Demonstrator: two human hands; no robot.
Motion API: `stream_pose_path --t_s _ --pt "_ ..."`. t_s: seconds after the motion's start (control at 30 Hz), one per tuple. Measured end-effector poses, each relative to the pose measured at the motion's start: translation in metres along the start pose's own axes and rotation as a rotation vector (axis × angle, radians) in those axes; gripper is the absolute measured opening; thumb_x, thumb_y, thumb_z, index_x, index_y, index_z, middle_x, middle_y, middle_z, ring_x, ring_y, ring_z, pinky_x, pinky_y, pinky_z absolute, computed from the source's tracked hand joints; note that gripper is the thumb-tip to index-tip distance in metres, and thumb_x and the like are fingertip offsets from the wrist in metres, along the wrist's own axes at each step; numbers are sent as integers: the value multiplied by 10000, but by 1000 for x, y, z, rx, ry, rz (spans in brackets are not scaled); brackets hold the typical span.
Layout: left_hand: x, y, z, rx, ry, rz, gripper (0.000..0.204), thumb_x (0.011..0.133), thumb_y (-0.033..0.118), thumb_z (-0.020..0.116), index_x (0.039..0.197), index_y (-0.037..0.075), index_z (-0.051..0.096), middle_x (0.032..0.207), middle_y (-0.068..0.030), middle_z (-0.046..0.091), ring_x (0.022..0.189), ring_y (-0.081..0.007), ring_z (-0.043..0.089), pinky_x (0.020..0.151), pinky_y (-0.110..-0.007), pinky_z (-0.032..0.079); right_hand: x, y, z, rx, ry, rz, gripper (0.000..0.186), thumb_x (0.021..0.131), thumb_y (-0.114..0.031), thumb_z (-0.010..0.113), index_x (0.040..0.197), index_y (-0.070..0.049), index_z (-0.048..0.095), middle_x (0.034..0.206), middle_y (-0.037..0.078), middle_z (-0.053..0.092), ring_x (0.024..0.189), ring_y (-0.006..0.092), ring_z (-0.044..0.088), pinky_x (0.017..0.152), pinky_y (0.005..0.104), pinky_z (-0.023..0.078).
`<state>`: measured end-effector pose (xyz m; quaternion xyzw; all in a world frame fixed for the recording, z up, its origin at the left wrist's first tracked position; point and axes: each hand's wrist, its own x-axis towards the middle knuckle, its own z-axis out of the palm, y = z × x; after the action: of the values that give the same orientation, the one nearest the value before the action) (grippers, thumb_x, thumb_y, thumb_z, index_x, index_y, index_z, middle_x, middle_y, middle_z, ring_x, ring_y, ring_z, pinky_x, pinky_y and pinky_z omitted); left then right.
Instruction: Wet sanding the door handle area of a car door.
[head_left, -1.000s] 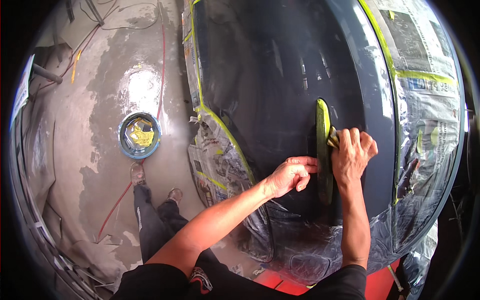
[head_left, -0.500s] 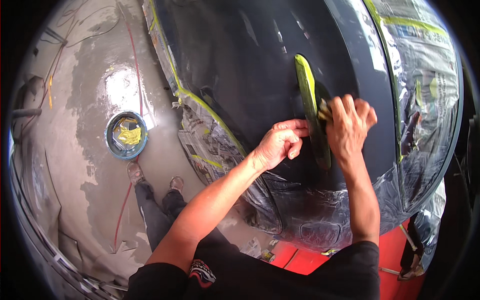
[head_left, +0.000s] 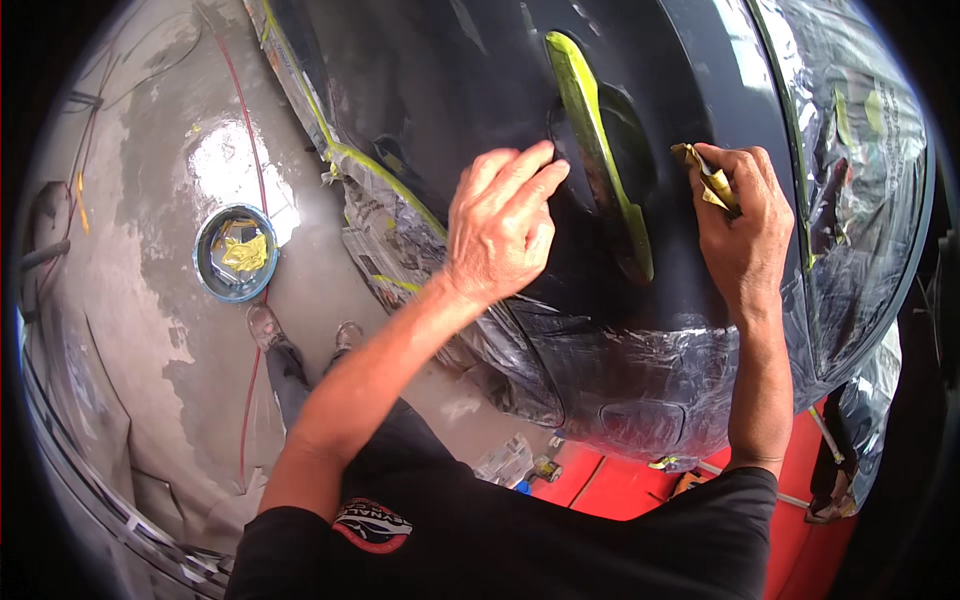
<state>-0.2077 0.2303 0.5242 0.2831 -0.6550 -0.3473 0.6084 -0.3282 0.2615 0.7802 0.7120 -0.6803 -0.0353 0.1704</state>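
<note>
A dark glossy car body panel (head_left: 480, 80) fills the upper middle of the head view. A door handle masked in yellow-green tape (head_left: 600, 150) runs down its recess. My left hand (head_left: 500, 225) lies flat on the panel just left of the handle, fingers together and holding nothing. My right hand (head_left: 745, 215) is to the right of the handle, closed on a small folded tan sanding paper (head_left: 708, 175) pressed against the panel.
Clear plastic sheeting (head_left: 860, 200) edged with yellow-green tape covers the car around the panel. A blue bucket (head_left: 235, 255) with a yellow rag stands on the wet grey floor at left beside a red hose (head_left: 250, 150). My shoes (head_left: 265, 325) show below it. A red surface (head_left: 620, 485) lies under the car.
Both hands have come off the handle: the left slid out flat to its left, the right moved with the paper to its right. The view has tilted closer to the panel.
</note>
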Motion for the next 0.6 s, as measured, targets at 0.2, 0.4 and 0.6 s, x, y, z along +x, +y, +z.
stream_pose_path --t_s 0.2,0.4,0.6 --pt "45 -15 19 121 -496 343 1072 858 660 762 1690 82 413 1774 -154 356 1653 -371 291 1337 -594 244 -29 -3 -27 73 -20 21 375 817 96 789 1156 -62 804 993 101 702 907 281 736 808 364 589" --pt "28 -20 21 111 -541 445 976 905 710 693 1639 101 488 1731 -121 437 1642 -347 324 1339 -589 235 -36 4 -16 103 -123 80 246 890 -30 816 1129 -64 769 989 108 704 854 323 731 765 397 590" --pt "5 -13 6 -109 -460 282 579 923 303 814 1432 53 699 1542 -155 630 1544 -377 484 1258 -572 382 -7 -5 11 -132 -304 0 182 950 -124 766 1090 -65 667 1025 122 659 869 381 735 754 470 618"
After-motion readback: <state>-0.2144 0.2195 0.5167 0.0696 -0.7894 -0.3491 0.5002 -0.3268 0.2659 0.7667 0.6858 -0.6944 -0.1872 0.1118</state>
